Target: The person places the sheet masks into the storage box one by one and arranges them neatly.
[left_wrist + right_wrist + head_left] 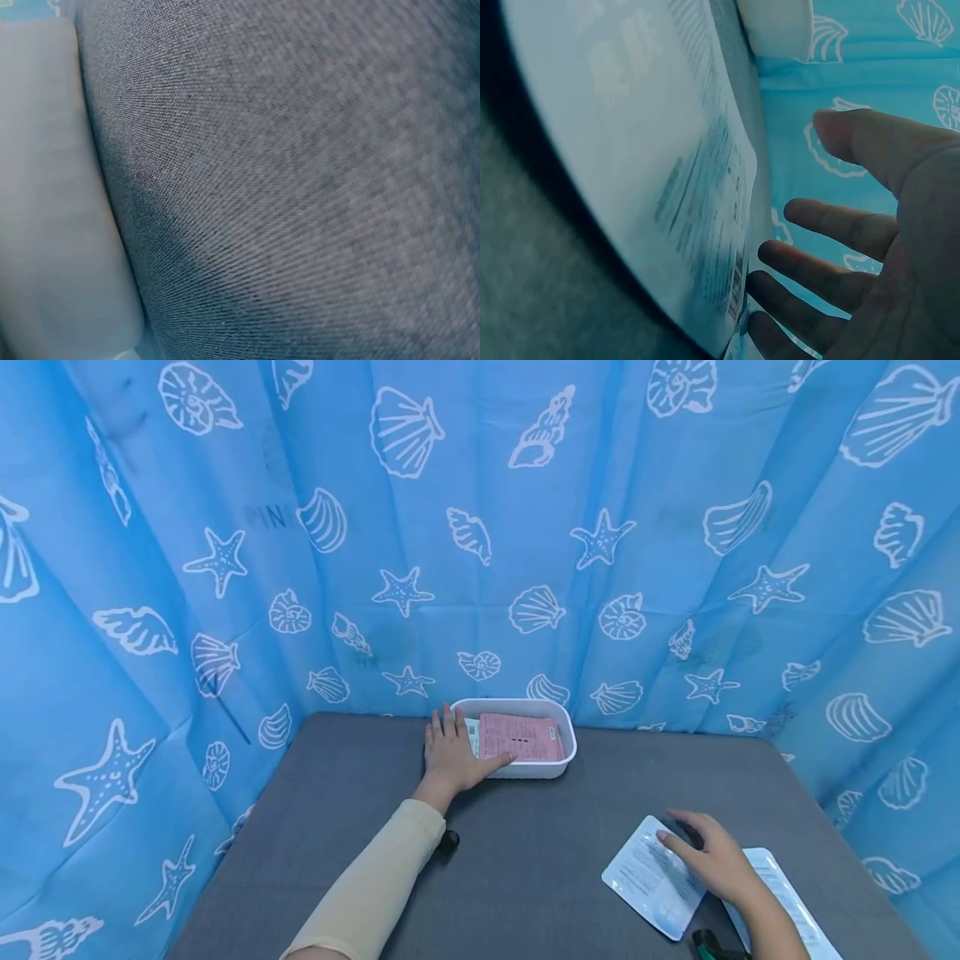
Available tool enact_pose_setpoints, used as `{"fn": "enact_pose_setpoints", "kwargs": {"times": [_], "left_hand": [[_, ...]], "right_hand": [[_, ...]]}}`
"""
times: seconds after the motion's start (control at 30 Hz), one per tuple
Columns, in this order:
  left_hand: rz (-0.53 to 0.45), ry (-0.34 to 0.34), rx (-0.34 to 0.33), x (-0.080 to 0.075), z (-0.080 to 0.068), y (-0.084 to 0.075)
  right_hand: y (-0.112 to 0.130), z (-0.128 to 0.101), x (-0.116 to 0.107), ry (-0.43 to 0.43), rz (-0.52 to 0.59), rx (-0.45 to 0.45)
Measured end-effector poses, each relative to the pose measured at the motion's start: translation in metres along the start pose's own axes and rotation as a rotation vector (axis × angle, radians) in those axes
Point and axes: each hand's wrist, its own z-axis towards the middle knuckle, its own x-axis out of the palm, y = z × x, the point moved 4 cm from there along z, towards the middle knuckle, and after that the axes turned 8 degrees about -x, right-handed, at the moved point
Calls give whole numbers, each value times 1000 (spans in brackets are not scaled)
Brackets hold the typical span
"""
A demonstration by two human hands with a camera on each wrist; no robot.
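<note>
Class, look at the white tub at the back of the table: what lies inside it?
Inside the white tub lies a pink packet, with a white one partly beneath it. Anything deeper is covered.

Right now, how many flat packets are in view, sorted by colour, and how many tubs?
Pink packet, in the tub: 1
White packets, on the table, one under the right hand, one beside it: 2
White tub, touched by the left hand: 1
Total: 4

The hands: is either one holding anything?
Neither. The left hand rests flat against the white tray; the right hand lies open on a white packet.
</note>
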Motion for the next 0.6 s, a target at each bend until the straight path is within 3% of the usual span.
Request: {"fn": "enact_pose_setpoints", "kwargs": {"times": [0.3, 0.6], "left_hand": [[-32, -11, 11, -1, -1, 0], [-34, 2, 6, -2, -3, -1]], "right_hand": [[-2, -5, -1, 3, -98, -13], [-2, -12, -2, 16, -92, -4]]}}
